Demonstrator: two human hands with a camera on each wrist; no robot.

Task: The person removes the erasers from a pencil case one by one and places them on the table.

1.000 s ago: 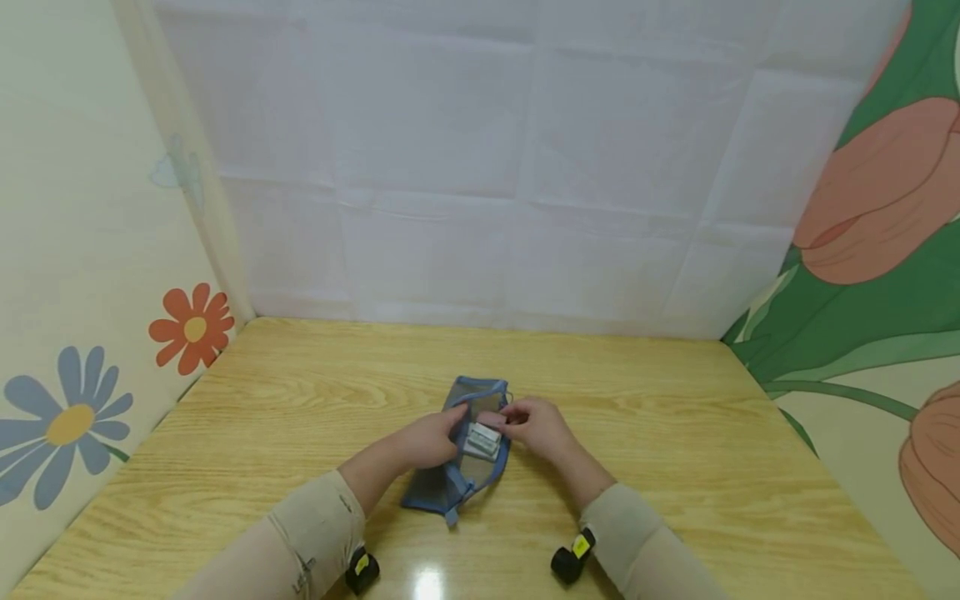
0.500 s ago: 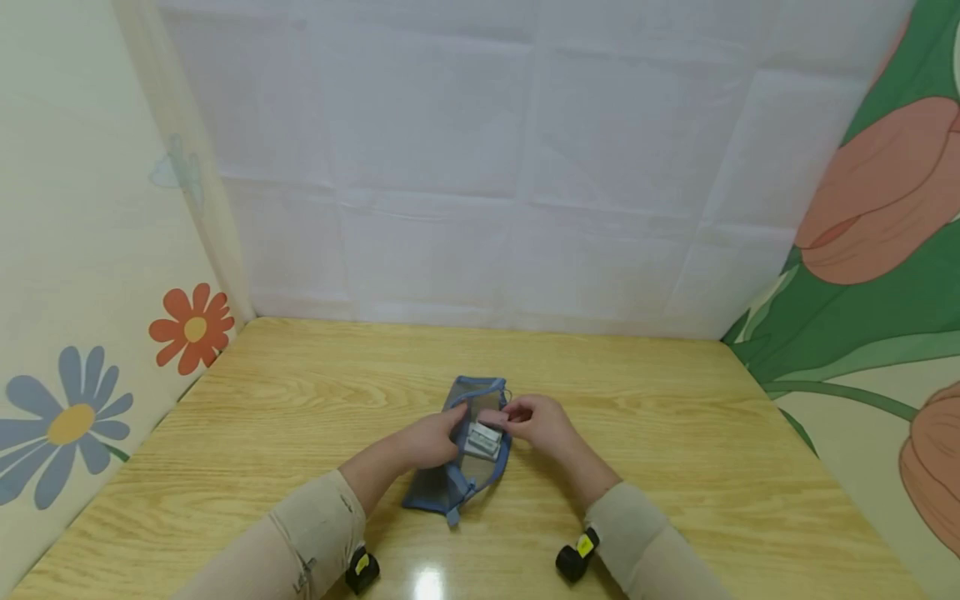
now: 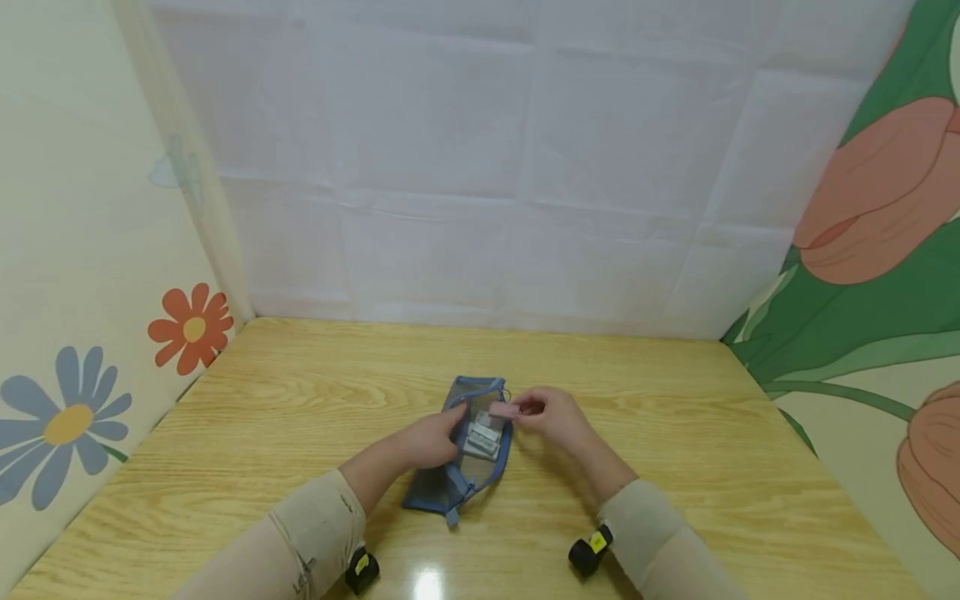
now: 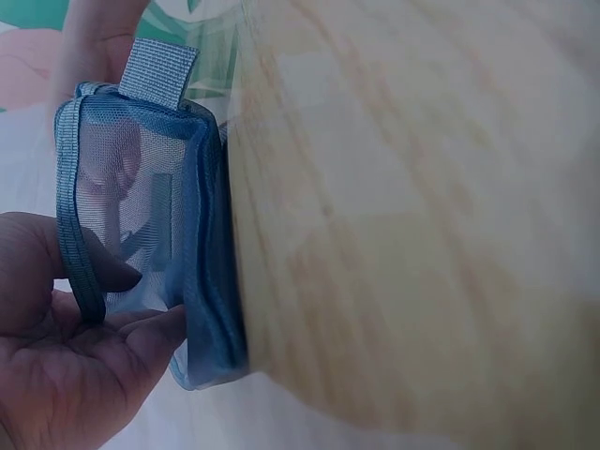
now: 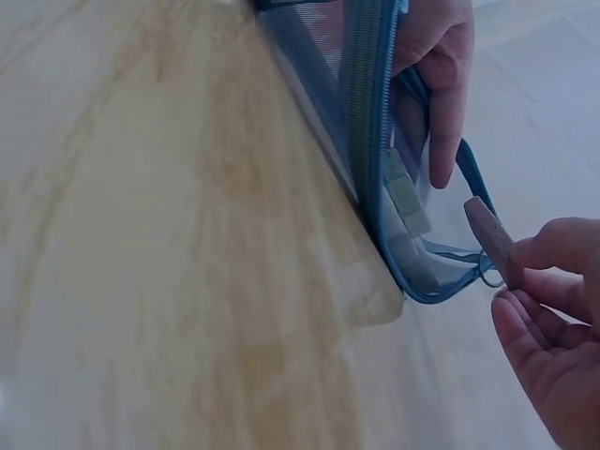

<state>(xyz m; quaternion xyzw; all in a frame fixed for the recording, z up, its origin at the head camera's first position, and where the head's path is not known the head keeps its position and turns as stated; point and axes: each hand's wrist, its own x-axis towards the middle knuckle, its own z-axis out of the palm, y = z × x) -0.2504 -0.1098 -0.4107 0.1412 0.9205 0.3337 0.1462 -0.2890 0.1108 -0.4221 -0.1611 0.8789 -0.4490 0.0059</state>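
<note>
A blue mesh zip pouch lies with its mouth open near the table's middle. My left hand grips its left side; in the left wrist view the thumb reaches in past the blue trim. At the pouch's far right edge, my right hand pinches a small pink eraser between thumb and fingers. In the right wrist view this eraser is a thin slanted block held beside the opening, near a small metal ring. White-and-green blocks lie inside the pouch.
The wood-grain table extends around the pouch on all sides. A white sheet hangs behind it, and flower-printed panels stand at the sides. A black wrist camera sits below each sleeve.
My right hand has moved slightly up and right, lifting the pink eraser from among the blocks to the pouch's right rim. The left hand and the pouch have stayed put.
</note>
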